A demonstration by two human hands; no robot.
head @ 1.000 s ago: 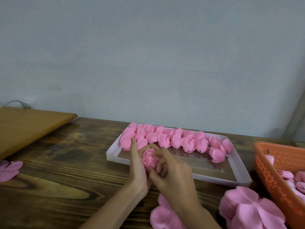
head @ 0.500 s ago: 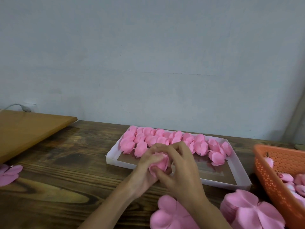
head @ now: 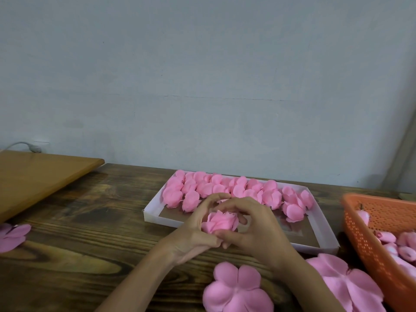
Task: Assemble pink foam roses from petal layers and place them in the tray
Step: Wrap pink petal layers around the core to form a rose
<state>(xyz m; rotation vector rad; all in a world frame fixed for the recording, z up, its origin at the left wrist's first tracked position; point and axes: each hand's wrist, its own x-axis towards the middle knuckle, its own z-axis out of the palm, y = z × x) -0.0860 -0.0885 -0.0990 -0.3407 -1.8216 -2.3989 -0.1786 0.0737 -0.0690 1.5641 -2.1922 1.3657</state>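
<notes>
left hand (head: 193, 235): curled round the left side of a pink foam rose, forefinger arched over its top.
right hand (head: 254, 230): curled round the rose from the right, thumb under its base, thumb tip touching the left hand's fingers.
rose (head: 221, 221): held between both hands, petals bunched and pointing up; seen in line with the near rim of the tray.
tray (head: 155, 218): shallow, white-walled, brown floor, just beyond the hands on the table.
finished roses (head: 225, 189): packed in rows along the tray's far side; near part of the floor bare.
flat petal layer (head: 236, 289): five-lobed, on the table below the wrists.
petal stack (head: 342, 282): to its right, against the basket.
orange basket (head: 371, 244): perforated, at the right edge, holding pink buds (head: 400, 244).
table (head: 90, 221): dark, grained wood.
wooden board (head: 33, 176): lighter, at far left.
loose petal layer (head: 11, 236): at the left edge, below the board.
</notes>
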